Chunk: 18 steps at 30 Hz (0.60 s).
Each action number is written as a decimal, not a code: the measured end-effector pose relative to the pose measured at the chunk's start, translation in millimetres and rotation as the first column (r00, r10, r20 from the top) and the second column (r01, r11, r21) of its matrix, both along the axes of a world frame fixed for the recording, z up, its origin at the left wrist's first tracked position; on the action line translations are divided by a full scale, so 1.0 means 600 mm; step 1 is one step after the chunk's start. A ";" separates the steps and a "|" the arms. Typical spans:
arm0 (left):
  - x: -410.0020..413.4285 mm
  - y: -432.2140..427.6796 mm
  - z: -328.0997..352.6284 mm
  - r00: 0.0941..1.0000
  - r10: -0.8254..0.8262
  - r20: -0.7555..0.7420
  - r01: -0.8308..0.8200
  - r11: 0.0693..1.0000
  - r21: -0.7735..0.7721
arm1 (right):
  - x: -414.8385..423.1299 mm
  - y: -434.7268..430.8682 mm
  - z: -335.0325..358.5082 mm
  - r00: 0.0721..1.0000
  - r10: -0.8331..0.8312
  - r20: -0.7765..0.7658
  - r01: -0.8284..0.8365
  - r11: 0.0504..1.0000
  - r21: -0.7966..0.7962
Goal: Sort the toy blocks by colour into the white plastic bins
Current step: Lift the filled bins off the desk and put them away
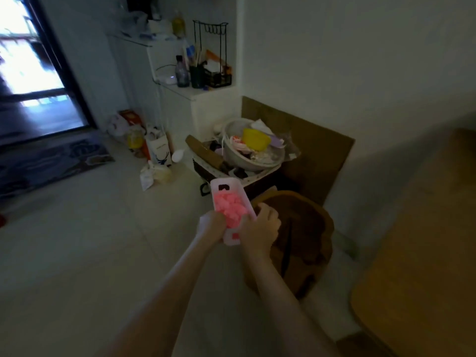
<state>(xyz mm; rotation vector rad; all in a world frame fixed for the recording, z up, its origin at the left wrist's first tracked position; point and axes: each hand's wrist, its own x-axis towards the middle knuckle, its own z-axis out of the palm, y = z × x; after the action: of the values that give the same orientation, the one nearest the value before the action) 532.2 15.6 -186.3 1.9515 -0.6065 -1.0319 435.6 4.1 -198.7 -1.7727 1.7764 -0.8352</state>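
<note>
Both of your hands are clasped on one white bin (233, 182), held up in the air in front of you. Your left hand (211, 226) curls over the bin's left side near its close end. Your right hand (260, 227) wraps the right side at the same end, so neither is nearer than the other. The bin's long axis runs straight away from your hands, leaning a little to the left, and its far end sticks out unsupported. Pink blocks (230, 205) fill it; no other colour shows among them.

Just below and to the right of your right hand sits a brown round stool (304, 228), if it is a stool. Beyond the bin's far end is a grey bowl (253, 161) of odds and ends. No other bin or loose block shows, so this one looks sorted. I judge setting it down comes next, keeping it level as you lower it.
</note>
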 end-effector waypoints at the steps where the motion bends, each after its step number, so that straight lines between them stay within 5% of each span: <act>1: -0.003 -0.013 -0.021 1.000 -0.004 0.006 0.004 1.000 -0.001 | -0.006 -0.014 -0.024 0.998 -0.014 0.066 0.007 0.994 0.107; 4: -0.016 -0.061 -0.074 0.989 -0.098 0.111 0.092 0.994 0.058 | -0.024 -0.060 -0.098 0.948 -0.071 0.311 -0.041 0.940 0.338; 8: -0.044 -0.117 -0.118 0.946 -0.239 0.219 0.231 0.971 0.063 | -0.048 -0.102 -0.160 0.853 -0.151 0.499 -0.074 0.912 0.402; 14: -0.069 -0.166 -0.191 0.833 -0.466 0.298 0.386 0.875 0.291 | -0.088 -0.140 -0.225 0.788 -0.242 0.566 -0.113 0.847 0.519; 18: -0.069 -0.153 -0.232 0.933 -0.359 0.033 0.353 0.929 0.111 | -0.103 -0.132 -0.255 0.781 -0.220 0.585 -0.127 0.860 0.494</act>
<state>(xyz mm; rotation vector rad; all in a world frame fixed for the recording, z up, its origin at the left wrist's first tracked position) 490.5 -76.1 -325.3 2.0075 -0.9821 -1.2572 373.5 -74.9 -351.6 -0.9415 1.4048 -0.7575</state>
